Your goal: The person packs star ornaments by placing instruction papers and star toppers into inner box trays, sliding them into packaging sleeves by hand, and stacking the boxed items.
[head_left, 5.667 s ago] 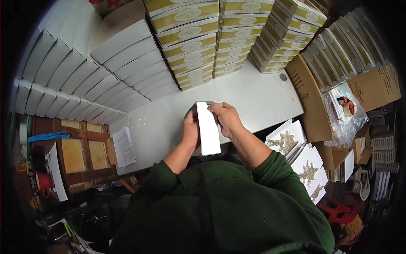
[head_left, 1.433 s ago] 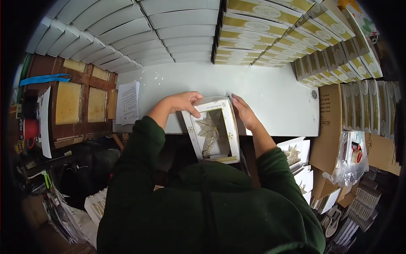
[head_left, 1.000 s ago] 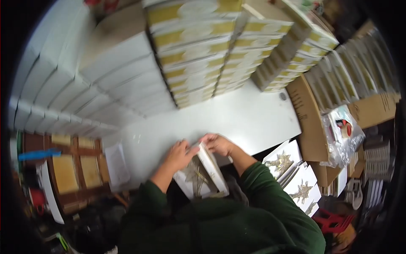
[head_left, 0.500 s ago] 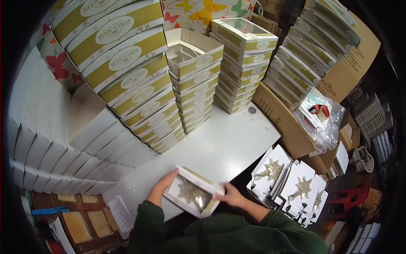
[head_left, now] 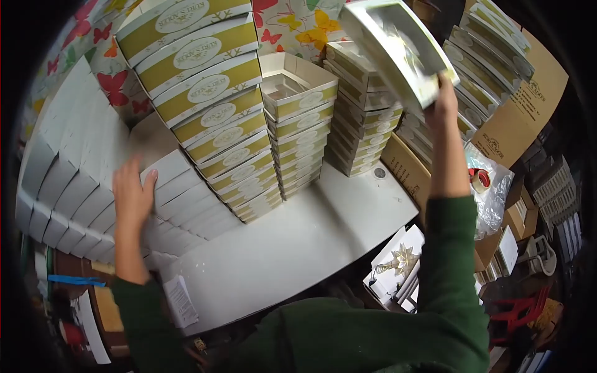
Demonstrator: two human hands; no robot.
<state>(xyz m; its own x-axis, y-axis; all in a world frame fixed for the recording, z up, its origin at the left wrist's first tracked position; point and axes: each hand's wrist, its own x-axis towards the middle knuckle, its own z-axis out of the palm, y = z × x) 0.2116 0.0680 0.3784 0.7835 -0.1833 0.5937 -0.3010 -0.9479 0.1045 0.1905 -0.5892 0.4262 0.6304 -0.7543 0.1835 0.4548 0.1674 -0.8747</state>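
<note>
My right hand (head_left: 443,102) grips the lower end of a gift box (head_left: 398,53) with a clear window, raised and tilted above a stack of closed gold-and-white boxes (head_left: 367,124). A shiny star shape shows blurred through its window. On the left, my left hand (head_left: 134,193) is at the white box stack (head_left: 171,180), fingers apart and holding nothing. Whether its fingertips touch the boxes I cannot tell.
Tall gold-and-white box stacks (head_left: 217,112) line the back of the white table (head_left: 267,261). An open box (head_left: 298,87) tops the middle stack. Right of the table are a star ornament (head_left: 401,261) on white card, a brown carton (head_left: 516,112) and a tape roll (head_left: 481,180).
The windowed box has gone from between both hands at the table's front up to the back right, in my right hand only. My left hand has let go and moved left to the white boxes.
</note>
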